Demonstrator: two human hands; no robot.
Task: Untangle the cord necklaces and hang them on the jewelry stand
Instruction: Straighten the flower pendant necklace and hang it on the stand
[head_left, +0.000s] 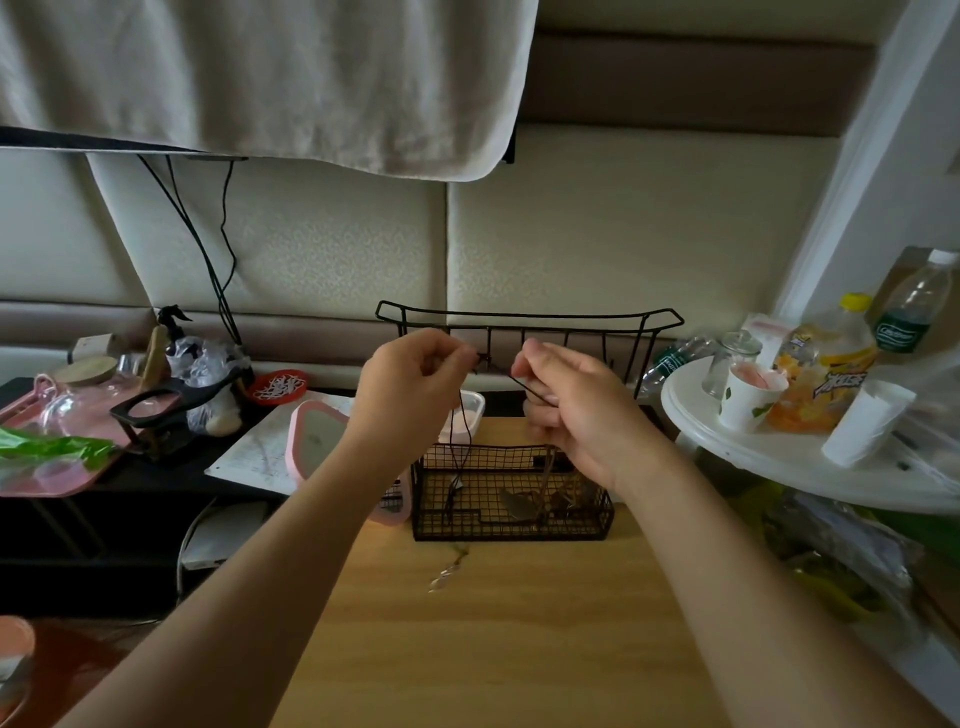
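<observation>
A black wire jewelry stand (530, 318) with a mesh basket base (511, 493) stands on the wooden table (519, 623). Both hands are raised in front of its hook rail. My left hand (415, 384) pinches a thin black cord necklace (460, 431) whose strands hang down to a small pendant by the basket. My right hand (576, 410) grips the other end of the same cord, stretched between the hands just under the hooks. More pendants lie inside the basket. Another light-coloured necklace (448, 571) lies on the table in front of the basket.
A pink-framed mirror (317, 436) and papers lie left of the stand, with a pink tray of clutter (62, 441) further left. A white round table (779, 452) at the right carries a paper cup, bottles and a jar. A towel hangs overhead.
</observation>
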